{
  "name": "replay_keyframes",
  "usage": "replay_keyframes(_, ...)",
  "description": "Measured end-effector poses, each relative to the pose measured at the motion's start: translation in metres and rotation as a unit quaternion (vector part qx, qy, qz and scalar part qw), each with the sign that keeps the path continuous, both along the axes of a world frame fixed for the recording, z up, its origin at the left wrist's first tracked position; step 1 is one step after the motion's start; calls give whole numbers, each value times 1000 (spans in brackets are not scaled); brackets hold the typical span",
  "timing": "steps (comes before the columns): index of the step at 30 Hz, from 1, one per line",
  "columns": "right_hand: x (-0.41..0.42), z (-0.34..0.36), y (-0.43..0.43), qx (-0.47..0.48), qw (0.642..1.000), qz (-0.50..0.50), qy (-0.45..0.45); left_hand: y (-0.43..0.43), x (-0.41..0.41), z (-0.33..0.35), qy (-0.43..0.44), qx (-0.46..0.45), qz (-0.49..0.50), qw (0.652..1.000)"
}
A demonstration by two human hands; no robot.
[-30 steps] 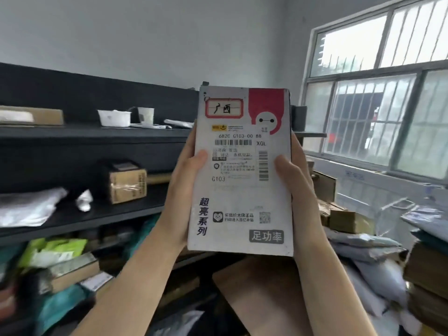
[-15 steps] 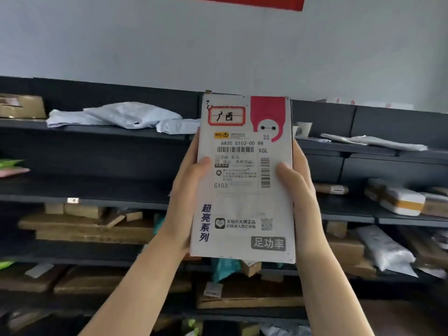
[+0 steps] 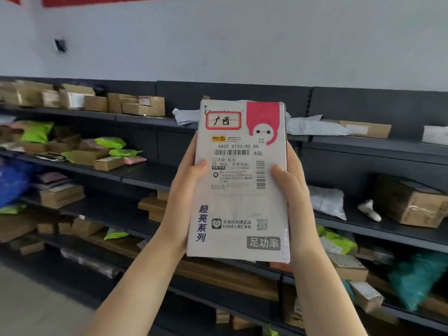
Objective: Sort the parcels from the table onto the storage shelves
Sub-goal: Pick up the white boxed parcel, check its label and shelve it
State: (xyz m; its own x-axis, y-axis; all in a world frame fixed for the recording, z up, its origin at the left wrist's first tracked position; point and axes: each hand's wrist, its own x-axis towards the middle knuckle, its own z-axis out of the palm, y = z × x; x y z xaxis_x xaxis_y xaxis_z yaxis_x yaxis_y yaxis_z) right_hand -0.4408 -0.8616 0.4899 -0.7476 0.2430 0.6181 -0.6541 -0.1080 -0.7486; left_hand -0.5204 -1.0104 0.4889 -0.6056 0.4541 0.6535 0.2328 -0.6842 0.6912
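A white flat parcel [image 3: 240, 204] with a pink corner, a red-framed handwritten label and a shipping barcode is held upright in front of me. My left hand [image 3: 180, 204] grips its left edge, thumb on the front. My right hand [image 3: 294, 197] grips its right edge the same way. Behind it run dark storage shelves [image 3: 150, 177] in several tiers, loaded with parcels.
Brown cartons [image 3: 135, 105] line the top shelf at left. Green mailer bags [image 3: 111, 143] and small boxes lie on the second tier. A taped carton [image 3: 412, 202] and a white bag [image 3: 328, 200] sit on the right. Bare grey floor [image 3: 36, 306] shows at lower left.
The view has swung left along the shelving, away from the window and table pile. The parcel stays upright in both hands, at the same place in view.
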Motion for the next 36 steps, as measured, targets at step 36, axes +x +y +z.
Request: replay_keyframes(36,-614,-85,-143,-75,989,10,-126,-149,-598,-79,-118,-99,111,982)
